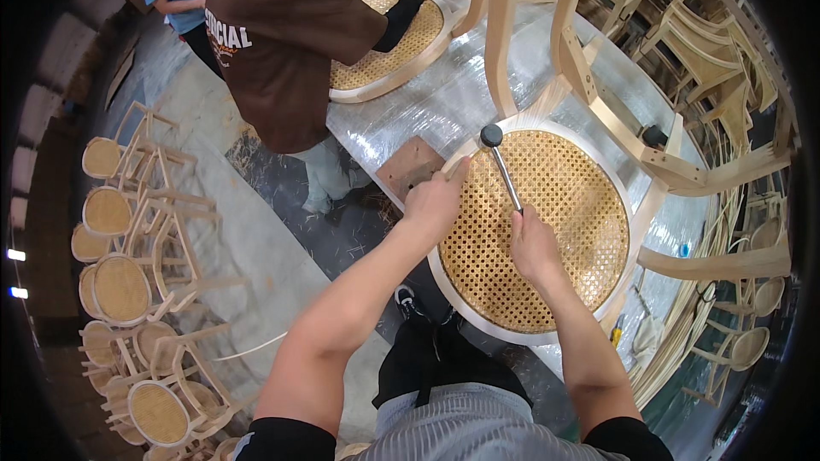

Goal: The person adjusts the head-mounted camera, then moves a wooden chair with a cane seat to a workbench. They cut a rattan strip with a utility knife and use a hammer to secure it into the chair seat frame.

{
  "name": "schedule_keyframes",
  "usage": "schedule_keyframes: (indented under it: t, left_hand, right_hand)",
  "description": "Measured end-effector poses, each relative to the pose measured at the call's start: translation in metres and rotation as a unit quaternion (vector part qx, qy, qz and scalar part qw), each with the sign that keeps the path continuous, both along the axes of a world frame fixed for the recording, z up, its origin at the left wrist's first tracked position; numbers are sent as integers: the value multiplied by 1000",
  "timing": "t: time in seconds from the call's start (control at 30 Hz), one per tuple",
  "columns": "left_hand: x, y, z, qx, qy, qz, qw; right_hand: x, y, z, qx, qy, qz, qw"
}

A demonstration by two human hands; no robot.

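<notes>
A round woven cane chair seat with a pale rim lies before me on the table, framed by light wooden chair parts. My right hand grips a mallet by its handle. Its shaft is metal and its round black head rests at or just above the seat's upper left rim. Beside that head, my left hand is at the rim with its fingers closed; whatever they pinch is too small to make out.
A co-worker in a brown shirt leans over another cane seat on the same film-covered table. Wooden chair legs rise at the far side. Several cane-seated chairs crowd the left floor; long cane strips lie right.
</notes>
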State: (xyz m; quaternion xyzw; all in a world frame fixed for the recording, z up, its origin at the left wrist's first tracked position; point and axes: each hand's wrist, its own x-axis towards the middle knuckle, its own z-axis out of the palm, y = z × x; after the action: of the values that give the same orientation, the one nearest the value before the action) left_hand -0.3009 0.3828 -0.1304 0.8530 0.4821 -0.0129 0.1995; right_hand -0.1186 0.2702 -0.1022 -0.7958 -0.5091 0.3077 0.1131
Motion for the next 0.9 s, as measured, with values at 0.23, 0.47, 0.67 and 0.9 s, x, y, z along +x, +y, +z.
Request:
schedule_keyframes:
  t: [0.23,0.47,0.67,0.9]
  left_hand:
    - [-5,-17,-2,-31,19,20,999]
    - [-6,-15,-7,-22,15,8,1000]
    - [-12,-19,-4,-66,25,39,997]
    - [-6,-11,4,-63,10,36,997]
  right_hand:
    - [2,-12,3,55,52,-28,997]
    - [-2,-24,-1,152,39,-24,987]
    - [-6,-20,33,166,75,4,983]
    - [20,-6,-14,63,-74,79,992]
